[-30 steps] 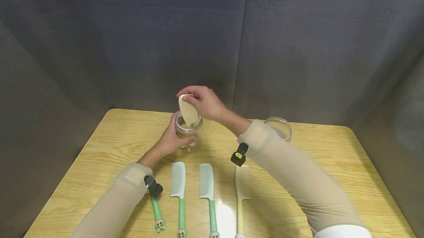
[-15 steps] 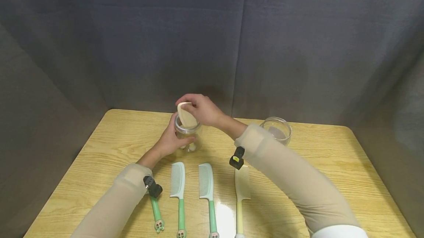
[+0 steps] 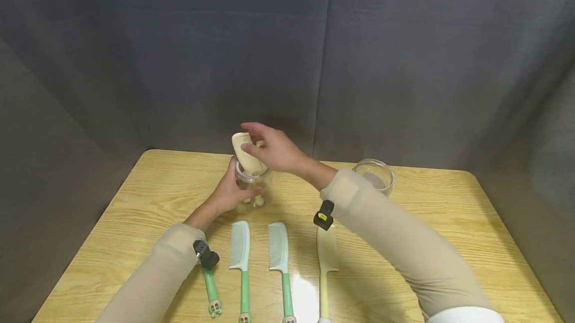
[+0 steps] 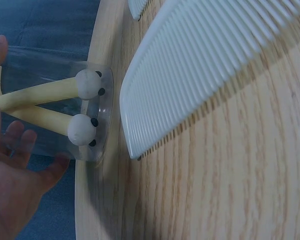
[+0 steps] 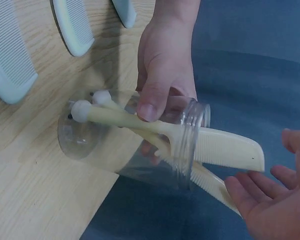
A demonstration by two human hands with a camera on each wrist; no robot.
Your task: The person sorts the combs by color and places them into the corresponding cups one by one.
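Note:
My left hand (image 3: 232,191) grips a clear plastic jar (image 3: 254,186) that stands on the wooden table (image 3: 431,213); its thumb (image 5: 148,107) presses the jar's side. Two cream combs (image 5: 225,150) stand in the jar with their white ball-ended handles (image 4: 87,83) at the bottom and their toothed ends sticking out of the mouth. My right hand (image 3: 269,151) hovers at the jar's mouth with its fingers spread. In the right wrist view its fingertips (image 5: 250,197) lie just beside the lower comb and hold nothing.
A second clear jar (image 3: 374,175) stands at the back right. In a row near the front edge lie green-handled combs (image 3: 240,255) (image 3: 278,255), another partly under my left wrist (image 3: 210,285), and a yellow comb (image 3: 327,260). Dark curtains enclose the table.
My right hand lowered the cream comb into the jar and let go, and its fingers have spread. The comb now leans to the left. My left hand kept hold of the jar.

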